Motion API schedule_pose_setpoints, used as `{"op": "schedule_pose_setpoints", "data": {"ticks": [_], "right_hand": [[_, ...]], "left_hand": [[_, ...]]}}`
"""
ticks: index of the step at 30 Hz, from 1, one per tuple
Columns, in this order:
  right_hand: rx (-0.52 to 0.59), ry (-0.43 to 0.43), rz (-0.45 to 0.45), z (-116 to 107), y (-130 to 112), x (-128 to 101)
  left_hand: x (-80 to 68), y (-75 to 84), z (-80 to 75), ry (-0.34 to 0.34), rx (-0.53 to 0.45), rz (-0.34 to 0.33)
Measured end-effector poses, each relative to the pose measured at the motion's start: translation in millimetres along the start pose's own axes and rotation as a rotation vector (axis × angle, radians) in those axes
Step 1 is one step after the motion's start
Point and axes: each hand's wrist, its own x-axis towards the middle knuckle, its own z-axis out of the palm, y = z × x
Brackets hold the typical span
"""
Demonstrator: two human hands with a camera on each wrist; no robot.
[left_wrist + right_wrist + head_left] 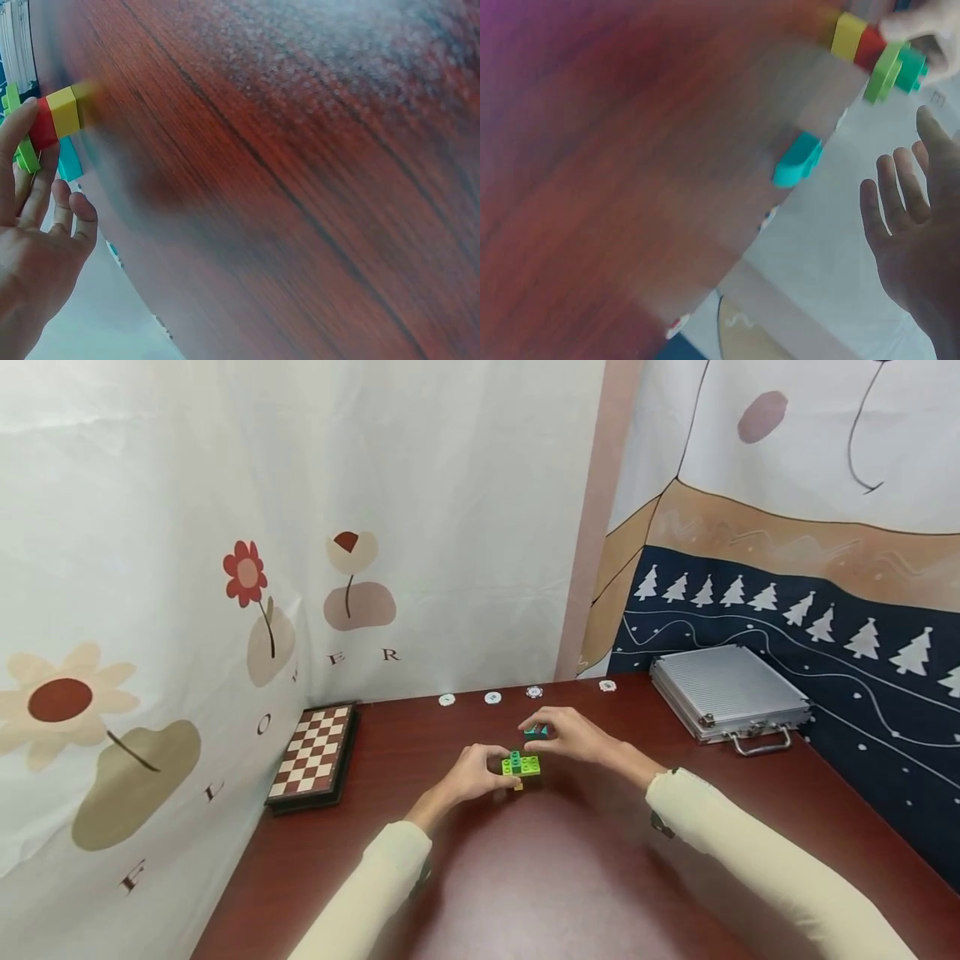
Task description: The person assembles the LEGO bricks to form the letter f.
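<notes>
My left hand (472,772) pinches a small stack of toy building bricks between thumb and fingers. In the left wrist view, the stack has a yellow brick (64,111), a red brick (43,129) and a wider lime-green brick (28,156). A darker green brick (910,69) sits on the studs of the lime-green one, seen from the right wrist. Just to the right, my right hand (567,733) holds nothing, its fingers extended and apart. Beyond its fingertips a teal brick (799,160) with a curved side lies on the table.
A brown-and-white chessboard box (313,752) lies at the table's left edge. Several white round chips (492,697) line the back edge. At the back right lies a silver ribbed case (727,689) with its handle toward me. Printed curtains (465,527) hang behind the wooden table (600,877).
</notes>
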Motion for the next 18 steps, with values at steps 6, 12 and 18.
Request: {"op": "schedule_pose_setpoints", "data": {"ticks": [6, 12, 18], "right_hand": [[-0.029, 0.031, 0.071, -10, 21, 8], [-0.084, 0.033, 0.139, -6, 44, 13], [-0.082, 0.024, 0.185, 4, 59, 19]], "left_hand": [[-0.2, 1.1, -1.2, -0.01, 0.013, -0.024], [0.0, 2.5, -1.2, -0.024, 0.05, -0.033], [1.3, 4.7, -1.4, -0.037, 0.059, -0.021]]}}
